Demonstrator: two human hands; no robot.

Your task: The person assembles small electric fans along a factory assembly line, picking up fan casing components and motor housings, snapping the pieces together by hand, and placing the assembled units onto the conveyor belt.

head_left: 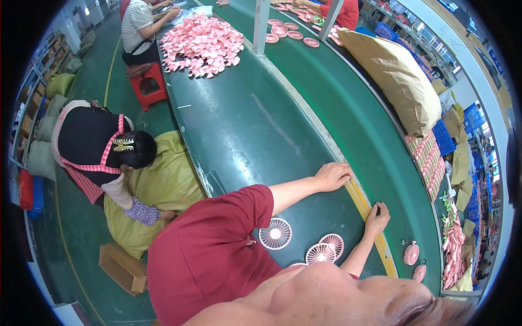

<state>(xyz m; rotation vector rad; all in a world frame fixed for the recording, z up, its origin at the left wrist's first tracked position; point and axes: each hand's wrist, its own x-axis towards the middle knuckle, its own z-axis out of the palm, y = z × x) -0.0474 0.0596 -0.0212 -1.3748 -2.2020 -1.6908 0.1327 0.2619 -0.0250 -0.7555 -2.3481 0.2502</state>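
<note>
My left hand [333,176] rests at the yellow-taped edge between the green worktable [244,141] and the conveyor belt, its fingers extended toward the belt and nothing visible in them. Lower down along the same edge is my right hand [377,219], with curled fingers around a small dark spot that I cannot make out. Between my arms lie round, pale pink fan grilles: one alone [275,233], and an overlapping pair [321,254] beside a partly hidden one. Past my right hand, two pink fan heads [411,254] sit on the belt [359,130].
A heap of pink parts [201,43] covers the table's far end, near a seated person on a red stool [147,84]. To the left, another person bends over a yellow-green sack [157,185] near an open carton [124,269]. A metal post [261,27] stands between table and belt.
</note>
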